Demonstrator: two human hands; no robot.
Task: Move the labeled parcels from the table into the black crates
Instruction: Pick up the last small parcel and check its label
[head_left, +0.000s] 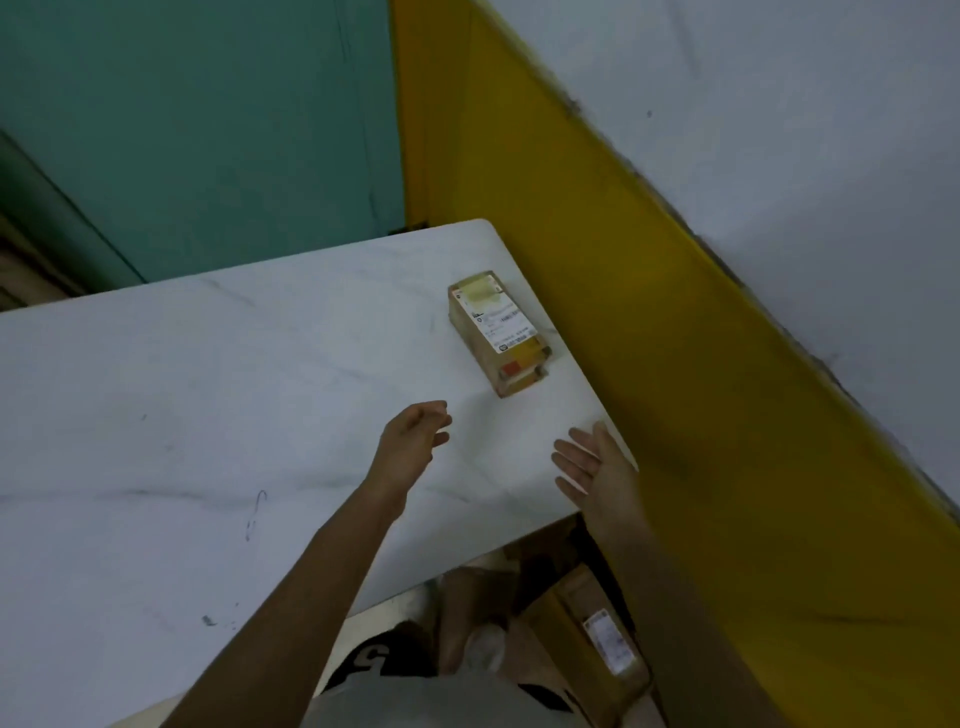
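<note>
white counter (208, 415) fills most of the view, faint grey veining, a few dark scuff marks on it. yellow panel (597, 260) runs diagonally along its right side, teal wall (208, 130) behind the far edge. second parcel (576, 603), brown cardboard with a white label, sits low down past the counter's near right corner, below counter level; dark stuff around it, cannot tell if that's a crate. labeled parcel (498, 332) lies flat on the counter near the far right corner, just beside the right edge, long axis angled toward the near right, label face up, print unreadable. both hands reach toward it, short of it, not touching. left hand (415, 436) hovers over the counter, fingers loosely curled, holding nothing. right hand (592, 467) at the counter's right edge, fingers straight, palm facing left, holding nothing.
</note>
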